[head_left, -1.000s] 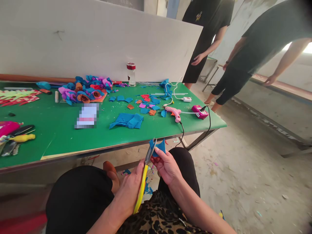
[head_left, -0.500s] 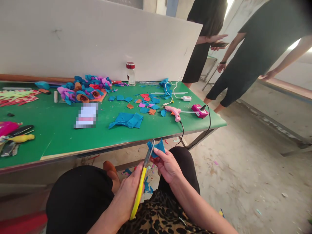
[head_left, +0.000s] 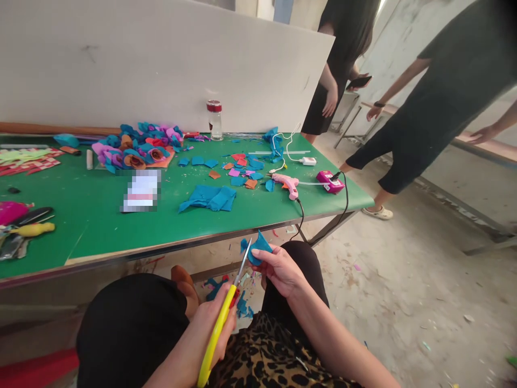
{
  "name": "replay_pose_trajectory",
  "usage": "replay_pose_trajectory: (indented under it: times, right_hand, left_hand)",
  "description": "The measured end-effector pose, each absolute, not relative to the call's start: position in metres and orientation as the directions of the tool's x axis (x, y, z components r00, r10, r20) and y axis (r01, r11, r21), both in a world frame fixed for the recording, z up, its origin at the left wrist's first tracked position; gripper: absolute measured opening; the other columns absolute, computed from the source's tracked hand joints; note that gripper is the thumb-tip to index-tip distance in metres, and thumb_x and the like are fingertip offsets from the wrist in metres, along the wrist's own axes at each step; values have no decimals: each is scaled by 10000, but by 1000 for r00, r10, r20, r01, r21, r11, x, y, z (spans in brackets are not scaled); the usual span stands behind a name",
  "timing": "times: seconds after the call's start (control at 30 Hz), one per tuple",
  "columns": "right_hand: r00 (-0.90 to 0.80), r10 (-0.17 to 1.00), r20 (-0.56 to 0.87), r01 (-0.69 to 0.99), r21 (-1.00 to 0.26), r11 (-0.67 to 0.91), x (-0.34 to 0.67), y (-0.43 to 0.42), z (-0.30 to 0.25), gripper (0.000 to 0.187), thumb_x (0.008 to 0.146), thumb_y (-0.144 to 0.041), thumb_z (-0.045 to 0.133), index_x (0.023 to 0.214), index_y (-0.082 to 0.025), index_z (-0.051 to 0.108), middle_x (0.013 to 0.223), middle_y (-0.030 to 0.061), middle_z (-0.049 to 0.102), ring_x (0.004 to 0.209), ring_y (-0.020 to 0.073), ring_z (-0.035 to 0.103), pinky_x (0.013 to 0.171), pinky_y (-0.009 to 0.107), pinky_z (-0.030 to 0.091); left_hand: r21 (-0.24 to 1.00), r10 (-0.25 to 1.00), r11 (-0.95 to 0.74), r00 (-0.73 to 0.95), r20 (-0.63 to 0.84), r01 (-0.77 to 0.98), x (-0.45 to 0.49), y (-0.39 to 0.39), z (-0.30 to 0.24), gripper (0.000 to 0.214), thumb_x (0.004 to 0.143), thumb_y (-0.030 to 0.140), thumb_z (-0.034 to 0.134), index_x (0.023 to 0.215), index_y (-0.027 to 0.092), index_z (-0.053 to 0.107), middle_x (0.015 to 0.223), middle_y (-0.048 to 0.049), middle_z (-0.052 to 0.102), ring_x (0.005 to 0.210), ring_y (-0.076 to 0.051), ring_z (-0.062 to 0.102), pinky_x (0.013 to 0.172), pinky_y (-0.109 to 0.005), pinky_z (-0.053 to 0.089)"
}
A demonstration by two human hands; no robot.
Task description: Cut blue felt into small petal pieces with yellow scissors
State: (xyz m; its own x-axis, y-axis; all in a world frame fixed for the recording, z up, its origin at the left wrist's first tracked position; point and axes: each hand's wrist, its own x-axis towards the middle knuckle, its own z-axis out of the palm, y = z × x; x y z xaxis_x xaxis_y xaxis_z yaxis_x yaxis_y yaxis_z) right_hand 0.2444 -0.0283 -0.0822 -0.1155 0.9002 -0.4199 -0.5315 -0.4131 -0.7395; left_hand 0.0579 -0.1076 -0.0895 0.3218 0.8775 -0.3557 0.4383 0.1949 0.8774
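Observation:
My left hand [head_left: 208,320] is closed round the yellow handles of a pair of scissors [head_left: 218,334], whose blades point up and away from me. Between the thumb and fingers of my right hand [head_left: 281,271] is a small piece of blue crepe paper [head_left: 262,242]. The blades lie against the paper's left edge, and a scrap of it sticks out beyond them. Both hands are over my lap, just before the table's front edge. A folded blue crepe paper strip [head_left: 210,198] lies on the green table [head_left: 133,231] ahead.
A pink glue gun [head_left: 286,183] and a magenta power block [head_left: 330,182] are at the table's right, wired together. Cut paper petals, paper roses [head_left: 135,148], a phone [head_left: 141,191] and a red-lidded jar [head_left: 215,121] also stand or lie there. Two people are beyond the right end.
The scissors and my left hand have drawn back down and left, and the blades have parted slightly. The blue paper has tilted. One person lowered a hand; the other shifted a leg.

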Motion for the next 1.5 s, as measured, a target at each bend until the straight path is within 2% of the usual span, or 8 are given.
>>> replay_pose_trajectory:
  times: [0.13,0.23,0.33,0.87,1.07,1.2,1.37,1.5]
  right_hand:
    - [-108,901,-419,-500,-761,-414,247,-29,-83,326,514,-309,923,699,-131,721,631,7,694,559,104,620,600,223,517]
    - [-144,918,-369,-412,-821,-395,244,-32,-83,300,537,-329,907,685,-132,736,623,13,696,538,100,597,574,218,484]
    - [-208,925,-318,-307,-877,-371,234,-37,-83,279,564,-351,887,659,-134,739,597,12,686,515,97,562,549,220,437]
    - [-201,952,-232,-4,-971,-237,219,-40,-89,137,653,-278,787,636,-169,706,513,-52,582,471,84,415,472,218,273]
    - [-271,938,-215,-271,-918,-289,213,-42,-79,256,619,-373,842,752,-176,745,708,-6,719,627,136,602,617,242,454]
    - [-209,941,-265,-410,-850,-330,208,-43,-79,307,616,-404,860,764,-166,736,701,7,712,647,135,627,656,244,483]
    - [-171,928,-331,-460,-806,-373,205,-43,-84,327,590,-410,877,702,-148,717,645,11,696,576,118,611,638,245,491]
    - [-50,949,-312,-498,-815,-294,213,-37,-82,297,609,-386,873,722,-152,730,700,19,726,606,111,622,640,231,494]
  left_hand:
    - [935,901,269,282,-329,230,56,-103,-86,454,923,551,452,1181,186,532,604,51,580,308,-79,439,331,-194,389]
    - [983,975,125,166,-147,138,51,-84,-79,569,843,465,610,1334,216,468,889,-26,673,719,-154,693,648,-260,571]
    - [979,986,31,154,-63,203,49,-65,-72,548,809,391,643,1315,226,511,1031,-49,691,1011,-195,676,935,-340,533]
    - [973,994,34,90,-56,230,60,-57,-81,528,763,297,619,1278,199,546,955,-23,671,863,-158,655,824,-287,546]
    - [991,1000,22,3,-23,130,58,-60,-83,559,806,341,654,1328,206,507,1155,-64,668,1059,-210,655,959,-333,510]
    - [996,999,-15,-37,18,88,59,-60,-86,568,822,347,661,1344,212,484,1279,-81,627,1179,-240,611,1028,-361,472]
    - [973,997,-60,-28,68,221,58,-63,-87,517,864,339,607,1349,207,484,1230,-83,639,1139,-239,626,1010,-365,480]
    - [889,991,-102,125,50,446,43,-71,-88,502,918,277,474,1414,217,422,1143,-81,653,1045,-221,651,986,-390,490]
